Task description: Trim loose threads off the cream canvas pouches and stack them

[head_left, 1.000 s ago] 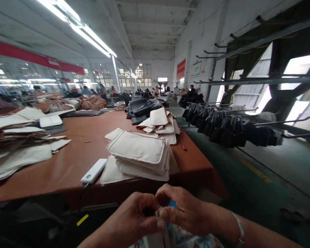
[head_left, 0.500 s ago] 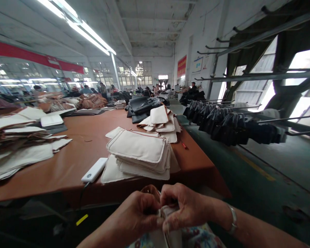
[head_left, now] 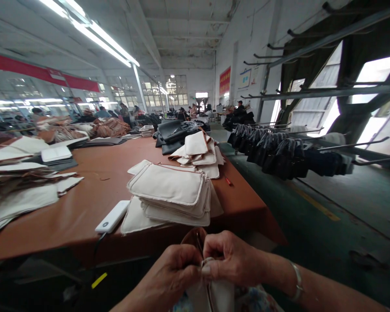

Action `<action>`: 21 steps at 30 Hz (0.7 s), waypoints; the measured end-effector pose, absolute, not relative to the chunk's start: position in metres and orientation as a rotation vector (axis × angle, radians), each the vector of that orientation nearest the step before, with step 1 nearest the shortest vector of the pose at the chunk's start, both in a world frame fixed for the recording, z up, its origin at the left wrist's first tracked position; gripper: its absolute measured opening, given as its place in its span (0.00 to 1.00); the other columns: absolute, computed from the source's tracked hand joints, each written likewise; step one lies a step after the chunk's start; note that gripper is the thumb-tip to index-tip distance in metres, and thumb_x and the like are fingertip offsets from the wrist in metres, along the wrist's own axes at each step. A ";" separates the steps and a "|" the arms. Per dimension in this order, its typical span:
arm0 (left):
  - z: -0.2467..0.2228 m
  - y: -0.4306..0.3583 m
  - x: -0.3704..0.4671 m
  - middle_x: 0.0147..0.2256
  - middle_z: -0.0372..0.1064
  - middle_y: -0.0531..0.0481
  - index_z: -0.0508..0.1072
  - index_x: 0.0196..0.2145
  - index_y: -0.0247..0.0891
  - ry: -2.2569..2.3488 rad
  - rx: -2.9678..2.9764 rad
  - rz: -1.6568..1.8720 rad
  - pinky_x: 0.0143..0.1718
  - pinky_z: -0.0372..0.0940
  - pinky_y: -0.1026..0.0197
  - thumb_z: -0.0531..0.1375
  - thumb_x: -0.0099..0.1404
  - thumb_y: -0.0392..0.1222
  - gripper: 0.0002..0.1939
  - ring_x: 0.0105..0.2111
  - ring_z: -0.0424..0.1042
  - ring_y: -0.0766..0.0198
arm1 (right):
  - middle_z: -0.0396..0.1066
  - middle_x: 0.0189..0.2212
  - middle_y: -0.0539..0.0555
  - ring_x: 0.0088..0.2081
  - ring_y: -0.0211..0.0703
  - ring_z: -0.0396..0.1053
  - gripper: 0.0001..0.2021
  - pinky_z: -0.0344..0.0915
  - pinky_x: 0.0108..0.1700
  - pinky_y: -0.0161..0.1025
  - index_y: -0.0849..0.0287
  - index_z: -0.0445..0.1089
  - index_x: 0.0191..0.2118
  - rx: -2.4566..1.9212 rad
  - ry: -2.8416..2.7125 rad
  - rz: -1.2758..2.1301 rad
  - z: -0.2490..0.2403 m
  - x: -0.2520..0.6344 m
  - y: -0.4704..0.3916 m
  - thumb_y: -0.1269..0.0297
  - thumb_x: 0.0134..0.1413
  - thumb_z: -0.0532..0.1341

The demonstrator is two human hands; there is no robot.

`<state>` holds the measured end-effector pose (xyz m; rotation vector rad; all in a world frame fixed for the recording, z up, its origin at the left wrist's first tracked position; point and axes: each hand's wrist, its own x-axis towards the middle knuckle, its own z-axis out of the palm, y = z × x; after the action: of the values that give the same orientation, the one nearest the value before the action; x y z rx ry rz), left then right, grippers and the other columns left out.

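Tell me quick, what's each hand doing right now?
Left hand: closed, pinching the cream fabric piece.
Right hand: closed, pinching the same piece, close beside the left.

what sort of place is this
Probably a sewing workshop, perhaps for bags: stacked cream fabric pieces lie on a brown-covered table, what look like dark bags hang at the right, and tube lights run overhead.
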<state>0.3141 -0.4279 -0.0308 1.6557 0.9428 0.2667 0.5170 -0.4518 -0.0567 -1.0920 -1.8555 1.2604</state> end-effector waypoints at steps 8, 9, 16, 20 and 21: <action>-0.040 -0.429 0.317 0.25 0.58 0.55 0.72 0.29 0.33 0.954 1.673 0.285 0.26 0.48 0.64 0.59 0.59 0.48 0.13 0.27 0.53 0.66 | 0.64 0.22 0.46 0.26 0.34 0.58 0.03 0.52 0.26 0.30 0.62 0.69 0.29 -1.113 -1.793 1.212 -0.060 0.518 -0.460 0.68 0.50 0.61; -0.041 -0.430 0.318 0.25 0.59 0.55 0.72 0.29 0.33 0.969 1.694 0.298 0.26 0.48 0.64 0.60 0.60 0.49 0.14 0.27 0.53 0.66 | 0.64 0.23 0.46 0.26 0.34 0.58 0.03 0.53 0.27 0.30 0.62 0.69 0.29 -1.116 -1.779 1.191 -0.062 0.518 -0.461 0.68 0.50 0.61; -0.038 -0.432 0.323 0.27 0.65 0.53 0.75 0.28 0.33 1.027 1.801 0.475 0.28 0.54 0.66 0.59 0.60 0.41 0.09 0.28 0.60 0.65 | 0.67 0.23 0.48 0.25 0.35 0.59 0.06 0.53 0.26 0.31 0.63 0.72 0.29 -1.214 -1.628 1.234 -0.068 0.519 -0.466 0.65 0.49 0.61; -0.044 -0.426 0.312 0.28 0.66 0.53 0.74 0.31 0.34 0.932 1.721 0.508 0.31 0.57 0.66 0.56 0.64 0.41 0.10 0.30 0.61 0.65 | 0.68 0.22 0.50 0.24 0.35 0.58 0.09 0.52 0.25 0.31 0.65 0.75 0.31 -1.222 -1.514 1.422 -0.069 0.522 -0.464 0.64 0.46 0.62; -0.046 -0.425 0.310 0.29 0.67 0.52 0.74 0.32 0.34 0.910 1.696 0.522 0.32 0.58 0.65 0.56 0.65 0.41 0.09 0.31 0.62 0.65 | 0.69 0.22 0.50 0.23 0.34 0.57 0.10 0.52 0.25 0.31 0.66 0.75 0.31 -1.219 -1.486 1.461 -0.069 0.523 -0.464 0.64 0.46 0.62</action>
<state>0.3096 -0.4251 -0.0464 1.6960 0.9101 0.5217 0.5228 -0.4642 -0.0692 -1.2190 -1.4865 1.4614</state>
